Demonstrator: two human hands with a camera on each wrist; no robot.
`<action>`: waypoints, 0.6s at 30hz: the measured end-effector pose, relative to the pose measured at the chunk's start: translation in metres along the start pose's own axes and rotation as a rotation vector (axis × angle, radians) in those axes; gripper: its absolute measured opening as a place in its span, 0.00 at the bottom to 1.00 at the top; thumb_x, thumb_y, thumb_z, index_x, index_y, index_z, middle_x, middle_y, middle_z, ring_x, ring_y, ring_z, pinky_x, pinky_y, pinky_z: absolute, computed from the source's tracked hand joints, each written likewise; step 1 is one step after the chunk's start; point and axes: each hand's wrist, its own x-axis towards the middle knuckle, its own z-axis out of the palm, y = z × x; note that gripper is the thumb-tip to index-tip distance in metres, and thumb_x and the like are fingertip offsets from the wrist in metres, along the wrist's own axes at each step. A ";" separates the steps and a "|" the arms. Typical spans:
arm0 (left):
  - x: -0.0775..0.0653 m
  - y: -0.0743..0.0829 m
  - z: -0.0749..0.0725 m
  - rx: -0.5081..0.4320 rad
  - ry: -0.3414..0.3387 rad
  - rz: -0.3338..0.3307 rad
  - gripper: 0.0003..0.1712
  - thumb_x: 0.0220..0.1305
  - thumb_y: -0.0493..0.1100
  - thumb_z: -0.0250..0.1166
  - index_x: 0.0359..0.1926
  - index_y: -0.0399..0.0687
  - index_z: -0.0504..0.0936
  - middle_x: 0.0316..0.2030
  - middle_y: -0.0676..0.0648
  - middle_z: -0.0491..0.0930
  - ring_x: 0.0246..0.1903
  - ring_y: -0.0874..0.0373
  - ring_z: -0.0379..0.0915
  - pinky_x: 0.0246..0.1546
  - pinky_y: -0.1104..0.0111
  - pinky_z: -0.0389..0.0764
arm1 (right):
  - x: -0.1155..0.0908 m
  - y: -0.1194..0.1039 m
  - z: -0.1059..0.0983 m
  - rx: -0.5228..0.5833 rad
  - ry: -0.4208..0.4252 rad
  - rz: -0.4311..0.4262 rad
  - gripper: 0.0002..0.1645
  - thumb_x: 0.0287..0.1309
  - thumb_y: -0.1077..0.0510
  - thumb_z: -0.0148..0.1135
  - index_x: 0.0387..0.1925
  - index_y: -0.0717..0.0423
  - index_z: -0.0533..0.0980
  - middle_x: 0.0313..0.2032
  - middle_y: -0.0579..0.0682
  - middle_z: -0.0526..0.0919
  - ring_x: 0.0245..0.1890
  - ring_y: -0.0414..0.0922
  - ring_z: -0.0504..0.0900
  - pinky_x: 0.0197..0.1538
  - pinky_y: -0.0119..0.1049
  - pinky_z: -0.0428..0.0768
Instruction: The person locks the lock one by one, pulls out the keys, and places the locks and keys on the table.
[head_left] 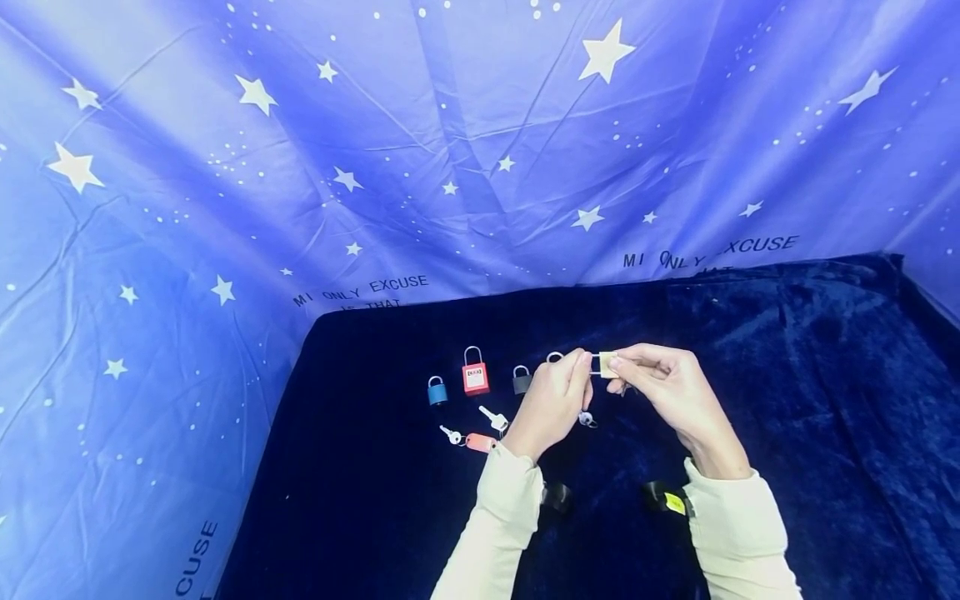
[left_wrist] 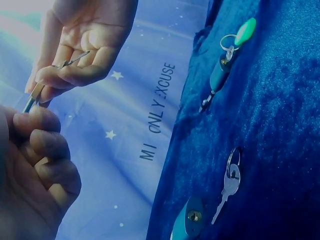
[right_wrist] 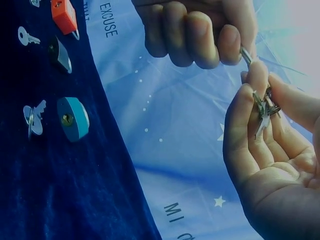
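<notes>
A small brass padlock (head_left: 608, 365) is held up between my two hands, its shackle pointing left. My left hand (head_left: 549, 404) pinches the shackle end. On the other side, my right hand (head_left: 667, 387) grips the brass body between thumb and fingers. A small bunch of keys (right_wrist: 265, 111) sits at the right hand's fingers in the right wrist view, and one key (left_wrist: 75, 59) sticks out there in the left wrist view. Behind the left hand, another padlock shows only its shackle (head_left: 555, 357); loose keys (head_left: 587, 419) lie just below that hand.
On the dark blue velvet cloth (head_left: 360, 467) stand a blue padlock (head_left: 437, 392), a red padlock (head_left: 475, 377) and a dark grey padlock (head_left: 521, 381). Nearby lie keys (head_left: 493, 418) and a red key tag (head_left: 480, 442). A green tag (left_wrist: 245, 31) shows too. Starry fabric (head_left: 465, 150) hangs behind.
</notes>
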 end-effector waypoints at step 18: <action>-0.002 0.012 0.022 -0.272 0.329 -0.183 0.29 0.72 0.52 0.37 0.14 0.50 0.67 0.05 0.57 0.64 0.07 0.65 0.60 0.09 0.73 0.62 | 0.001 0.000 0.012 0.037 0.006 0.009 0.22 0.54 0.47 0.61 0.41 0.61 0.78 0.34 0.53 0.83 0.29 0.53 0.81 0.43 0.34 0.76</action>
